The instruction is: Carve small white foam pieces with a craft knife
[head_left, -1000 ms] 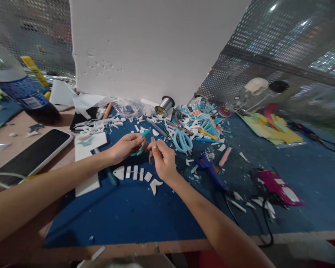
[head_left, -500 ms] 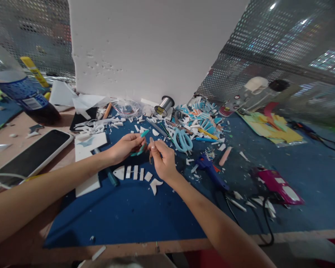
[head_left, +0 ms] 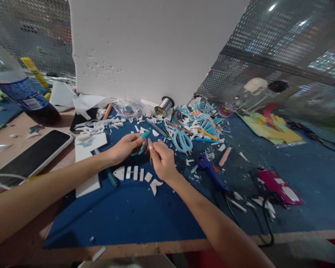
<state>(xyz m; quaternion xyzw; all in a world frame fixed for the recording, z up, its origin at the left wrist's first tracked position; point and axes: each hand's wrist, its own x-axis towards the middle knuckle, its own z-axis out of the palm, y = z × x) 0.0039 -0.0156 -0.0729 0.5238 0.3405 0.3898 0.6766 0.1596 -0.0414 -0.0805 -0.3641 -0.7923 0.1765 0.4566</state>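
Above the blue mat, my left hand is closed in a pinch, its long teal nails pointing right. Close beside it, my right hand pinches with thumb and forefinger; its nails are brownish. Whatever lies between the fingertips is too small to make out. Just below the hands, white foam pieces lie in a curved row like a fish skeleton: a head piece, several narrow strips and a forked tail piece. A dark teal stick, perhaps a pen, rests left of the head piece.
Light-blue scissors and a heap of foam scraps lie behind. A wire spool stands by the white board. On the right are a blue glue gun and cord; left, a phone and bottle.
My right hand's thumb and fingers have shifted slightly. My left hand and the foam pieces stay where they were.
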